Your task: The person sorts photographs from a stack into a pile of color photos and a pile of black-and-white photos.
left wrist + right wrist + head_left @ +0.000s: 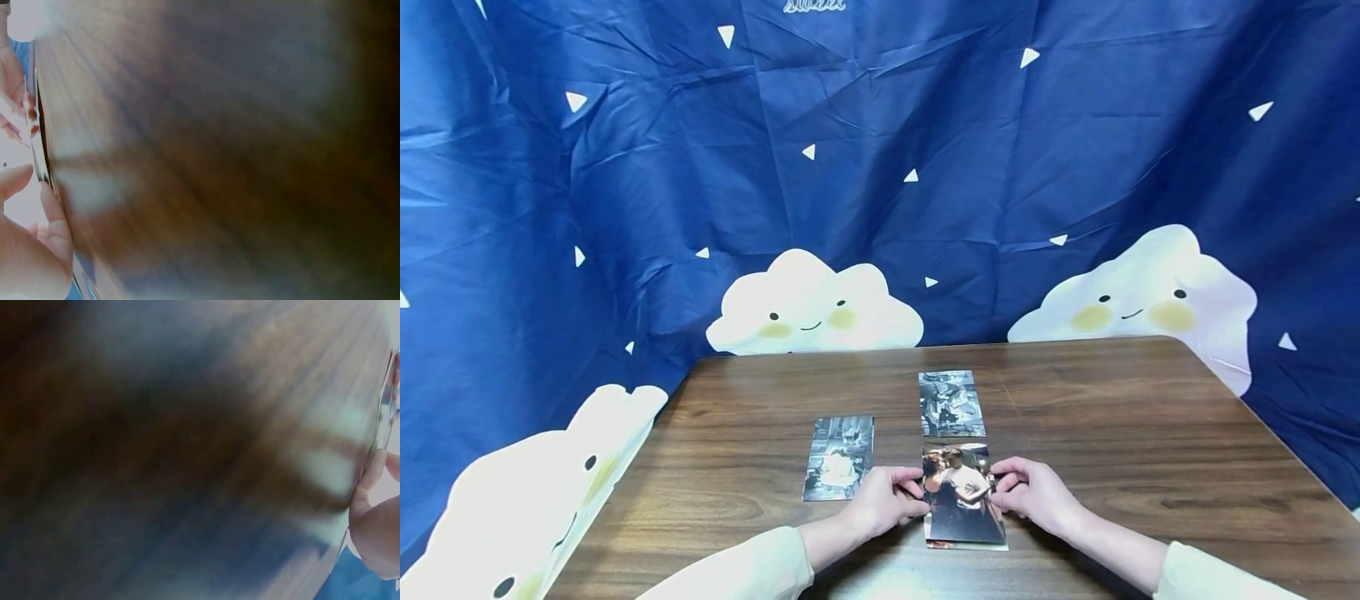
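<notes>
A colour photo (961,496) lies near the front middle of the table, with the pale edge of another print showing under its bottom edge. My left hand (887,502) pinches its left edge between thumb and fingers. On the opposite side, my right hand (1033,497) grips the right edge the same way. Just left of my left hand is a black-and-white photo (839,458). A second black-and-white photo (951,403) lies directly behind the colour one. Both wrist views show mostly blurred tabletop, with the left hand (37,244) and right hand (377,525) at their outer edges.
The brown wooden table (1120,417) reaches back to a blue curtain (865,125) printed with white triangles and smiling clouds. The curtain also hangs along the left side. Pale sleeves (752,567) cover both forearms.
</notes>
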Tool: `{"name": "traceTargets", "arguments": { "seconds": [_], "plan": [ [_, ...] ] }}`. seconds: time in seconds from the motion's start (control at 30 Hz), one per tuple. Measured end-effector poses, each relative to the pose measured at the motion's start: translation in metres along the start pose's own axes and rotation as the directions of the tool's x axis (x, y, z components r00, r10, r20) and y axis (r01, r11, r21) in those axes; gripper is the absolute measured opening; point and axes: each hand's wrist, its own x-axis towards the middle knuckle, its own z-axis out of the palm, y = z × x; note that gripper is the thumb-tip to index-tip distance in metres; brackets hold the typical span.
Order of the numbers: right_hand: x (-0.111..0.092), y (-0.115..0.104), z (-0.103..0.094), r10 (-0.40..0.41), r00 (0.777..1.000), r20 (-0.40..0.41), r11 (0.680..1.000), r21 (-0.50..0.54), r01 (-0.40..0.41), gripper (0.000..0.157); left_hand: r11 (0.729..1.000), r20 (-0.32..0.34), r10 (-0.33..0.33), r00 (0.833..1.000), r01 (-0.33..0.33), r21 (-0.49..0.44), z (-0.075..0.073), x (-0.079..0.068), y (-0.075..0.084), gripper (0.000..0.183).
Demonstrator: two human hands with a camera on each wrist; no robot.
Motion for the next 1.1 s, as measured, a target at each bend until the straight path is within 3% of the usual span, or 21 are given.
{"name": "traceTargets", "arguments": {
  "seconds": [0.3,0.6,0.83,1.1],
  "plan": [
    [0.0,0.001,0.001,-0.019,1.0,0.008,0.999,-0.041,0.02,0.04,0.999,0.027,-0.041,0.999,0.041,0.007,-0.002,0.0,0.004,0.045],
    [0.006,-0.008,0.004,-0.012,0.999,-0.042,1.0,-0.007,0.012,0.038,0.996,0.016,-0.041,0.999,0.042,-0.072,-0.014,-0.005,0.001,0.043],
    [0.021,-0.028,0.015,-0.066,0.998,-0.02,0.997,0.034,0.067,0.04,0.999,-0.037,0.032,0.999,-0.034,-0.038,-0.043,-0.013,-0.002,0.044],
    [0.043,-0.047,0.047,-0.135,0.989,0.067,0.988,0.085,0.129,0.041,0.987,-0.162,0.101,0.982,-0.079,0.142,-0.09,-0.017,-0.013,0.038]
  ]
}}
